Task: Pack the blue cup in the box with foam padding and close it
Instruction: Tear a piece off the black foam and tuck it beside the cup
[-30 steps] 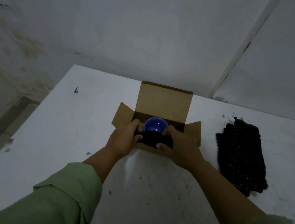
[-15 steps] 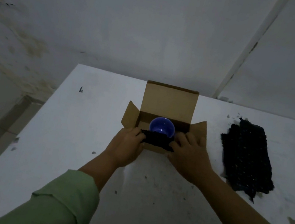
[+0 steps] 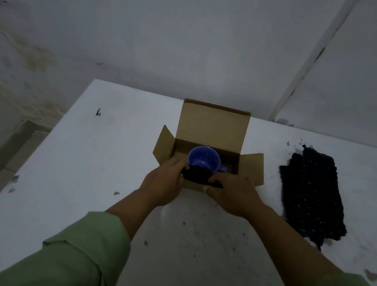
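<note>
At the near edge of the view, two pale green sleeves reach forward over the white speckled tabletop, forearms converging on the small brown cardboard box. Against half a second ago, the left hand has closed in over the strip of dark foam padding at the box's near wall, and the right hand has slid leftward, so its fingers now lie along the foam's near edge instead of resting at the right flap. I judge that the strip is being pushed down between the near wall and the cup, so the padding step is under way but unfinished.

Both hands sit knuckles up with wrists low. The left is curled onto the foam's left end, thumb tip close to the cup; the right is flattened on the foam's right end. Whether either truly pinches the foam or only presses on it is hard to tell in this dim light.

Beyond the foam, the glossy blue ceramic cup stands upright inside the box, mouth up. Side flaps are splayed out and the rear lid flap stands upright, so closing has not begun. Further right, well apart from the box, a larger dark speckled foam sheet lies flat on the table.
</note>
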